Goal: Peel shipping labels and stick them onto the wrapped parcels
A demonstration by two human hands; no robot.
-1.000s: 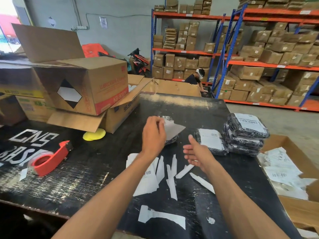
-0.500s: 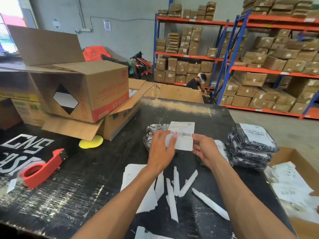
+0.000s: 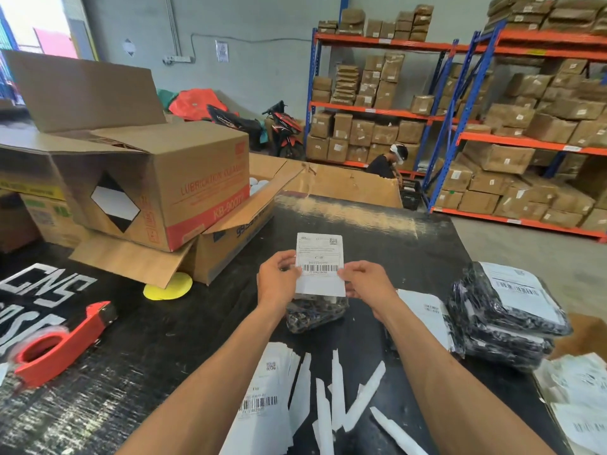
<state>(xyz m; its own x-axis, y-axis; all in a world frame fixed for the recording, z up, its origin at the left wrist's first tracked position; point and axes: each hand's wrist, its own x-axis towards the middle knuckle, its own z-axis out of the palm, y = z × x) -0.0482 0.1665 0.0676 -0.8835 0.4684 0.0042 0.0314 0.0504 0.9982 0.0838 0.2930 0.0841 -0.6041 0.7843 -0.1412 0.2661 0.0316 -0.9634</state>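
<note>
A white shipping label [image 3: 320, 264] with a barcode is held upright above a small black wrapped parcel [image 3: 315, 311] on the black table [image 3: 377, 244]. My left hand [image 3: 277, 280] pinches the label's left edge and my right hand [image 3: 366, 280] pinches its right edge. The parcel's upper part is hidden behind the label. A stack of labels [image 3: 262, 399] lies near the front edge between my forearms. To the right, labelled black parcels [image 3: 505, 310] are stacked, with another labelled parcel [image 3: 427, 316] beside my right forearm.
Torn white backing strips [image 3: 338, 392] lie on the table in front. A red tape dispenser [image 3: 62, 343] sits at left, near a yellow disc [image 3: 169, 287]. Open cardboard boxes [image 3: 157, 178] fill the back left. A box of papers [image 3: 578, 395] stands at right. A person [image 3: 387, 162] crouches by the shelves.
My hands went from apart over the table to holding the label by both edges. The label now stands upright over the small parcel, nearer to me than before.
</note>
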